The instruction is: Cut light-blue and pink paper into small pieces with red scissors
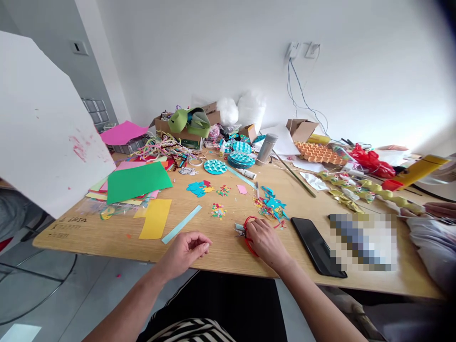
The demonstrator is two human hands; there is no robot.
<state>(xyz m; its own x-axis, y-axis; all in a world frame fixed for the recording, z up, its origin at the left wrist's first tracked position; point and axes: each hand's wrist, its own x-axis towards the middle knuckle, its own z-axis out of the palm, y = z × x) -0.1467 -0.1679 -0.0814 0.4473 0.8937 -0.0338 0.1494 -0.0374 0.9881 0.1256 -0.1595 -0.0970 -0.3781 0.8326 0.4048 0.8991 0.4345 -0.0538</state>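
My right hand [264, 241] is closed over the red handles of a pair of scissors [249, 247], low above the table or resting on it. By the blades, which point left, is a small light-blue paper piece [239, 227]. My left hand [188, 251] is loosely curled near the table's front edge, thumb close to the fingers, and nothing shows in it. Just beyond it lies a light-blue paper strip [182, 224]. Small colourful paper cuttings [218, 211] sit in a pile farther in. Blue paper scraps [273, 203] lie beyond my right hand.
To the left are a yellow sheet [155, 218] and a green sheet [138, 182]. A black phone [317, 247] lies right of my hand. Blue round plates [241, 159], a grey cylinder [267, 149] and a stick [295, 175] are farther back. Another person's sleeve [429, 247] shows at right.
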